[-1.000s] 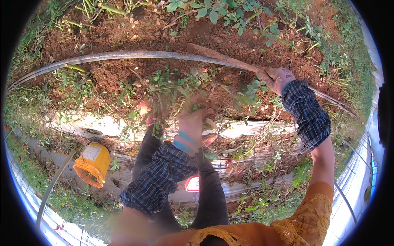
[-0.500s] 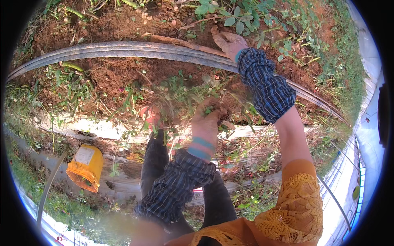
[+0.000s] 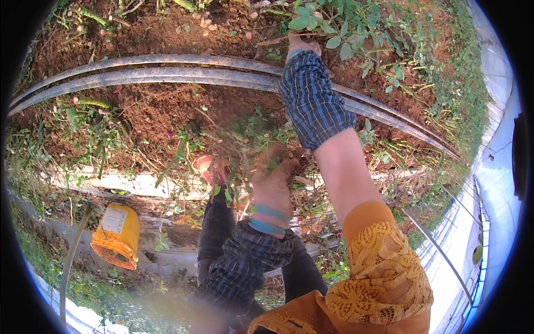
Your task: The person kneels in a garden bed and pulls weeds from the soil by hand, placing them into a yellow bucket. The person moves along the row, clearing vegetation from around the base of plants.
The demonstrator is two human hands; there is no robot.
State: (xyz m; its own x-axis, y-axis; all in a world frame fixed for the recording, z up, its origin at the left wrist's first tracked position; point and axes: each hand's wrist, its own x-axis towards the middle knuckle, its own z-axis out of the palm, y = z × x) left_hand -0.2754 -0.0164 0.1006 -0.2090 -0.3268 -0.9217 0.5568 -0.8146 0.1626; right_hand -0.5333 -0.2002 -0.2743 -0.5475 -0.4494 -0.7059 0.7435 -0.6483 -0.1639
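My left hand (image 3: 275, 172) is closed around a bunch of leafy stems (image 3: 258, 133), low in the middle of the view. The bunch is blurred, and its leaves hide part of the fingers. Farther out, my right hand (image 3: 303, 44) reaches past the grey pipes to the soil beside a leafy green plant (image 3: 347, 39). A thin twig (image 3: 275, 40) lies against that hand. Its fingers are mostly hidden, so their grip does not show. Checked sleeve covers are on both forearms.
Long curved grey pipes (image 3: 183, 75) cross the reddish soil (image 3: 161, 103) under my right arm. A yellow bucket (image 3: 117, 234) lies tipped at the left, near a bent hoop (image 3: 72, 261). My shoe (image 3: 213, 168) stands among cut stems, by a whitish strip (image 3: 133, 182).
My right hand has moved left and farther out toward the plant. The pipes have spread apart, and a brown strip beside them no longer shows. My left hand keeps the stems, slightly lower.
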